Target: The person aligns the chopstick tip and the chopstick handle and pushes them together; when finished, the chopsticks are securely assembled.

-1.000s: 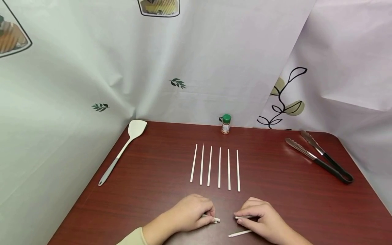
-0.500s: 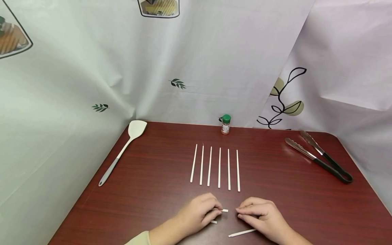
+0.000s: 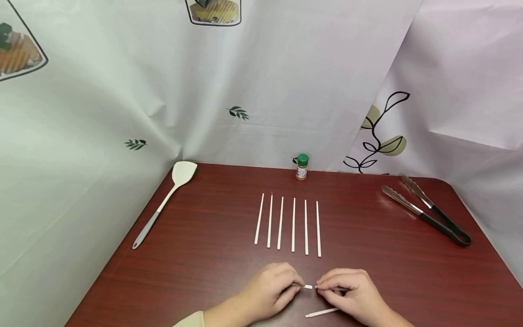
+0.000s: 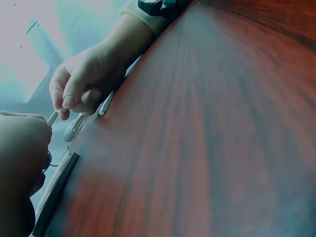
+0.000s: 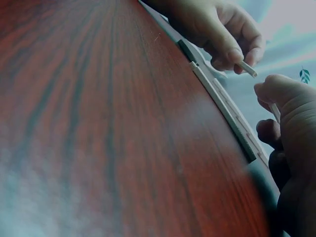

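Note:
My left hand (image 3: pixel 269 290) pinches a thin white stick (image 3: pixel 308 286) between thumb and fingers, its end poking out to the right. Facing it, my right hand (image 3: pixel 353 290) pinches a second white stick (image 3: pixel 339 289). The ends point at each other across a small gap, which also shows in the right wrist view, where the left-hand stick (image 5: pixel 248 68) stands above the table. Another stick (image 3: pixel 322 312) with a narrowed tip lies on the table, partly under my right hand. In the left wrist view, one more stick (image 4: pixel 55 192) lies beside my left hand.
Several white sticks (image 3: pixel 293 225) lie side by side in a row beyond my hands. A green-capped spice jar (image 3: pixel 302 167) stands at the table's back edge. A white spatula (image 3: pixel 165 200) lies at the left, metal tongs (image 3: pixel 426 211) with black handles at the right.
My left hand has moved right with its stick, away from the stick lying below it, toward my right hand. The tip of the right-hand stick now shows past the fingertips.

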`<state>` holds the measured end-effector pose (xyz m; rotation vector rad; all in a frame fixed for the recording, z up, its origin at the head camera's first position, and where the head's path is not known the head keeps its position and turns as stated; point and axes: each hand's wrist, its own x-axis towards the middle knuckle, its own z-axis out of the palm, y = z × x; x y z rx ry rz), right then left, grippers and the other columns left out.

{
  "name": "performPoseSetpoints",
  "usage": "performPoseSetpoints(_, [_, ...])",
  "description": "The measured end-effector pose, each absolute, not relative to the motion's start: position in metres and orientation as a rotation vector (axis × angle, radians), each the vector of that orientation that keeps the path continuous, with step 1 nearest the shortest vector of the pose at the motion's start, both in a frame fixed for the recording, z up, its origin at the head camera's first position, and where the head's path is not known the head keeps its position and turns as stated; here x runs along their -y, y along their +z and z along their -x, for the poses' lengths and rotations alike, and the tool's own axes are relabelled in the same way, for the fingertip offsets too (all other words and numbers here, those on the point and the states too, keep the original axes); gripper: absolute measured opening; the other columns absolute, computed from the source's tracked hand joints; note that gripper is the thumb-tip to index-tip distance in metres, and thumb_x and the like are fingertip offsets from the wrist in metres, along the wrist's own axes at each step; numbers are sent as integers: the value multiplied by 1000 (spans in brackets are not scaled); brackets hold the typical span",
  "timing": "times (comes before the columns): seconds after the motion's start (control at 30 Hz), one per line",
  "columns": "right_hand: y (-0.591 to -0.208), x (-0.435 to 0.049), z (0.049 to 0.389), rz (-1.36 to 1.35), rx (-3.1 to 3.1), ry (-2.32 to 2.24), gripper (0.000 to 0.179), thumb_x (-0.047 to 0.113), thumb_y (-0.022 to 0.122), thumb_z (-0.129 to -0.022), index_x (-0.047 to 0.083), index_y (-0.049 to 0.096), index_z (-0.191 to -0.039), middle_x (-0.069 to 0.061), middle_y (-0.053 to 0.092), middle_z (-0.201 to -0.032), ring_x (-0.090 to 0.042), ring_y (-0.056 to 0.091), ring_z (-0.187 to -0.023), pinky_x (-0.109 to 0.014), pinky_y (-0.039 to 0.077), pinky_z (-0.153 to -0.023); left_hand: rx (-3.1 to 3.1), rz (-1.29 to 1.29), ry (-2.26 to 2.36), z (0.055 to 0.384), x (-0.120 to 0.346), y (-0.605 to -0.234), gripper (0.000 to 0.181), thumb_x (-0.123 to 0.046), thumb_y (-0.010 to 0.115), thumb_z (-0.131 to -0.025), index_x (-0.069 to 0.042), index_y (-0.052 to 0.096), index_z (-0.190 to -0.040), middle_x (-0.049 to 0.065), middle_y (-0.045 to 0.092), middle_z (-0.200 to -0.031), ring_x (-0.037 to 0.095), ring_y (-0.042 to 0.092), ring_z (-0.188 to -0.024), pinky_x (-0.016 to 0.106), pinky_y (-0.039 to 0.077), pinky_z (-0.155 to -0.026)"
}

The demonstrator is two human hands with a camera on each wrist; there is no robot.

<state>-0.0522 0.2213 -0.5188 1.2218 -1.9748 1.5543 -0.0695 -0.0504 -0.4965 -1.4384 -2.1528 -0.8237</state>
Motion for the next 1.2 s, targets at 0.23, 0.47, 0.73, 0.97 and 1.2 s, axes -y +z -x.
performPoseSetpoints(0.23, [-520,-221,52,-1269,1978,1562,21,-7,85,-86,6,84,-103,-11,80,-98,-20,78,-87,-21,60,-71,2131,1480,-825,68,47,-500,11,-14,74,-98,-18,72,-108,-12,68,-104,-1,65,-100,20,50,-98])
performPoseSetpoints(0.47, [-518,-219,53,-1294,1943,1565,36,-18,86,-75,5,82,-102,-11,79,-96,-16,78,-86,-21,60,-71,2134,1504,-856,67,47,-500,12,-12,75,-99,-17,72,-109,-11,68,-105,0,65,-102,18,49,-100])
performPoseSetpoints(0.73, [-516,-218,53,-1298,1938,1562,37,-19,85,-74,7,81,-99,-9,79,-93,-15,76,-82,-19,58,-67,2111,1526,-873,69,47,-501,11,-11,74,-99,-16,72,-109,-10,68,-105,2,65,-101,17,49,-99])
performPoseSetpoints(0.97, [-517,-219,53,-1343,1934,1583,35,-18,85,-76,8,81,-100,-8,79,-94,-12,76,-84,-17,56,-65,2115,1526,-879,68,47,-501,11,-11,75,-99,-16,72,-109,-10,68,-105,1,66,-101,17,49,-98])
performPoseSetpoints(1.2, [-517,-218,54,-1399,1930,1625,35,-21,82,-76,5,80,-99,-11,79,-95,-20,78,-85,-23,61,-73,2082,1558,-898,69,48,-503,11,-11,74,-100,-16,74,-109,-9,71,-107,1,67,-103,17,50,-99])
